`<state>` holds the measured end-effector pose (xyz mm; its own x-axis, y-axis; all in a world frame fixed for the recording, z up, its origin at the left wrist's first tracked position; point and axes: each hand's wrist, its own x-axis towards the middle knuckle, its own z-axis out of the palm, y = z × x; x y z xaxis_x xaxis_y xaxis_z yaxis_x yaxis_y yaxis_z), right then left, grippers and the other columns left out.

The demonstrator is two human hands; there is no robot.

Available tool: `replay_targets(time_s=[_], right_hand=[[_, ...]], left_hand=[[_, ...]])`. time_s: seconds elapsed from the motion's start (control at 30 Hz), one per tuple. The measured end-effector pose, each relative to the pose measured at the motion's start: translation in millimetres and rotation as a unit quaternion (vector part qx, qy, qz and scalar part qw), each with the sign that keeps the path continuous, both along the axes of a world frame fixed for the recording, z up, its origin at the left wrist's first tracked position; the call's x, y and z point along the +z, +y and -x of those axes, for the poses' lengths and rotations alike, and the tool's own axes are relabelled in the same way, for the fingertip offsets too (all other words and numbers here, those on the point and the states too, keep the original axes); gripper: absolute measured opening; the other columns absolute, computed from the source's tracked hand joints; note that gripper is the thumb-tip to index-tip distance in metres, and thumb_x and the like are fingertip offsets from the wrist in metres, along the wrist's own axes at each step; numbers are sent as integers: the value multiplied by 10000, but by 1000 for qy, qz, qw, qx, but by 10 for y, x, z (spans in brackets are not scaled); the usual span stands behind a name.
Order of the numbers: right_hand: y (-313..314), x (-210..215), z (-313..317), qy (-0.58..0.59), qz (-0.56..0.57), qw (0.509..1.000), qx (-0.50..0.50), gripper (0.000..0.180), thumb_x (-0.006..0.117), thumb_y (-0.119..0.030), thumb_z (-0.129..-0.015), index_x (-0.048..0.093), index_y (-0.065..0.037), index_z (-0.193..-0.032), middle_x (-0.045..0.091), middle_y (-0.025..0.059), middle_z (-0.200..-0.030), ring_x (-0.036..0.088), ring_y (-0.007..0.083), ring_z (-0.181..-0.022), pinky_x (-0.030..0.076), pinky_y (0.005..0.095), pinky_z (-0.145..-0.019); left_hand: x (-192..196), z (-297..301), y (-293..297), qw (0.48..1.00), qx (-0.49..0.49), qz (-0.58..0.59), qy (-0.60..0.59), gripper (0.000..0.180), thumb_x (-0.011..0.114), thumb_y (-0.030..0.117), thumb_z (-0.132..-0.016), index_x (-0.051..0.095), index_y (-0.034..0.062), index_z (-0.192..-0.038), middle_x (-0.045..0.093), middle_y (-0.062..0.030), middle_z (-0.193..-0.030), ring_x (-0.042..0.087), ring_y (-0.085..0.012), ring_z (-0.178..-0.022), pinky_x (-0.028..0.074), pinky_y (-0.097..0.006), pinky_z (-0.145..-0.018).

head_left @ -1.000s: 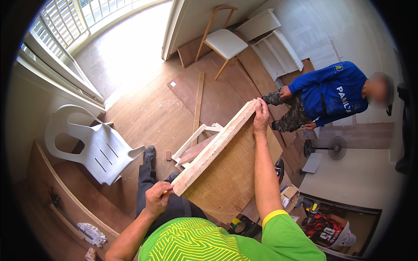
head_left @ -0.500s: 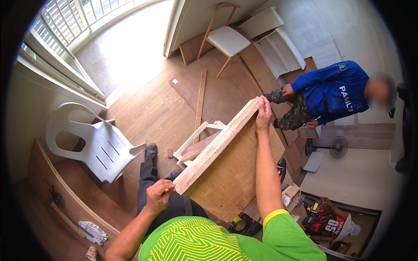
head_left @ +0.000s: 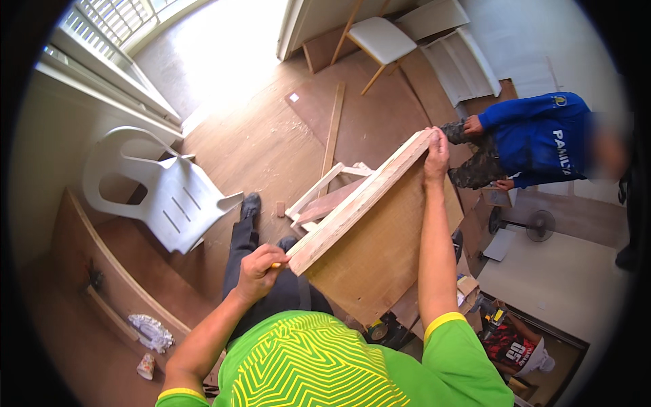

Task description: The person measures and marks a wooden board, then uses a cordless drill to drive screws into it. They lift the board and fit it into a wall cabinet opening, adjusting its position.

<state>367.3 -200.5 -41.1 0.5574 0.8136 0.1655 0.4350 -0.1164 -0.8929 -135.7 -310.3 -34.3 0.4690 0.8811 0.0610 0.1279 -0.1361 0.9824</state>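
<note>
"Since the earlier frame, the whole view is shifting: the white plastic chair (head_left: 173, 203), the panel (head_left: 376, 264), the left hand (head_left: 258, 271) and the right hand (head_left: 437, 159) are all sitting higher and further right. Both hands are keeping their places on the work. I am logging this from my remote station."

"Noted. Where is the panel lying?"

"It is slanting in front of the person, its brown face showing between the forearms. A pale wooden strip (head_left: 366, 200) is running along its far-left edge."

"State of the fingers?"

"On the left hand, they are curling inward, thumb and index pinching a small yellow item (head_left: 276, 265) (too small for me to identify), the tips meeting the strip's near end. On the right hand, they are pressing together over the strip's far end; I cannot tell exactly how the thumb is sitting."

"Surroundings?"

"A wooden frame (head_left: 314, 191) is showing just beyond the strip; whether they are touching, I cannot tell. A co-worker in a blue top (head_left: 542, 139) is standing at the right, and another person in a red-and-black top (head_left: 502, 342) is occupying the lower right."
</note>
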Motion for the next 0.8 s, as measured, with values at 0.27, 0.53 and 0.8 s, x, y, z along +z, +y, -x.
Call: replay_targets(time_s=[0.27, 0.53, 0.8], right_hand=[[20, 67, 35, 17, 6, 1000, 4, 482, 529, -356, -1096, 554, 38, -1372, 664, 145, -1297, 602, 220, -1194, 445, 348, -1080], [29, 134, 97, 18, 16, 1000, 2, 485, 531, -356, -1098, 548, 36, -1384, 656, 133, -1302, 589, 208, -1219, 429, 338, -1095], [16, 154, 128, 25, 18, 999, -18, 425, 542, -337, -1095, 577, -7, -1360, 674, 102, -1280, 592, 188, -1203, 434, 321, -1076]], left_hand=[[48, 32, 47, 999, -25, 36, -19, 286, 743, -116, -793, 743, 37, -1035, 692, -97, -966, 686, -231, -812, 547, -313, -728], [113, 113, 371, 981, -134, 136, -14, 174, 702, 64, -885, 719, 34, -1056, 641, -107, -1015, 629, -208, -857, 493, -308, -753], [285, -620, 968, 926, -234, 282, 91, 756, 767, 562, -861, 552, -3, -1314, 646, -207, -1143, 645, -313, -1046, 502, -407, -919]])
